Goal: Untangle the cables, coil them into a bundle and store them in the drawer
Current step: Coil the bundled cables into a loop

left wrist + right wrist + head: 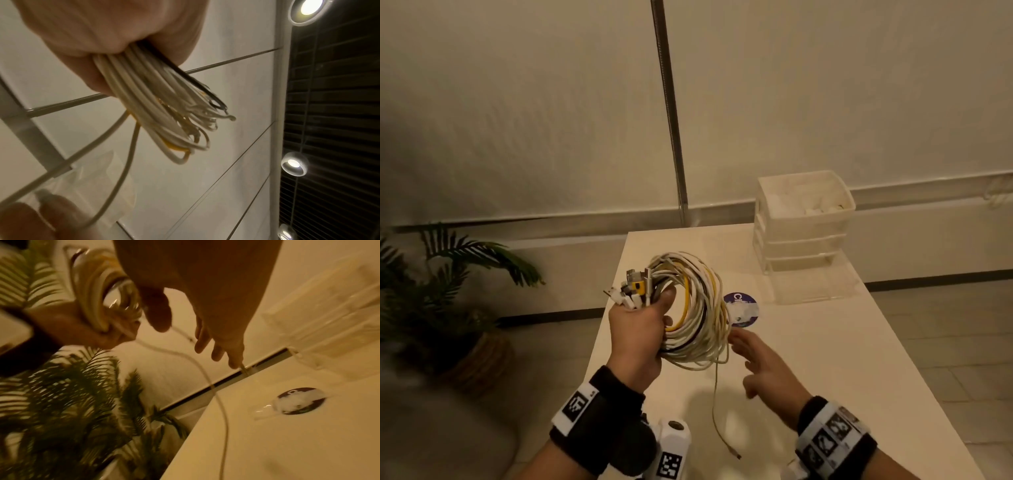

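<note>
Our left hand [635, 329] grips the cable bundle [693, 308] above the worktop [825, 394], fingers curled round the coil, connector ends sticking up at 11 o'clock of the fist. Our right hand [763, 363] is open just beside the coil at its 4 o'clock, fingers straight and spread, holding nothing. One loose cable tail [717, 411] hangs from the coil toward 6 o'clock. We see the drawer unit [804, 222] at 1 o'clock, bottom drawer [815, 284] pulled out. A round sticker [743, 310] lies at 3 o'clock of the coil.
</note>
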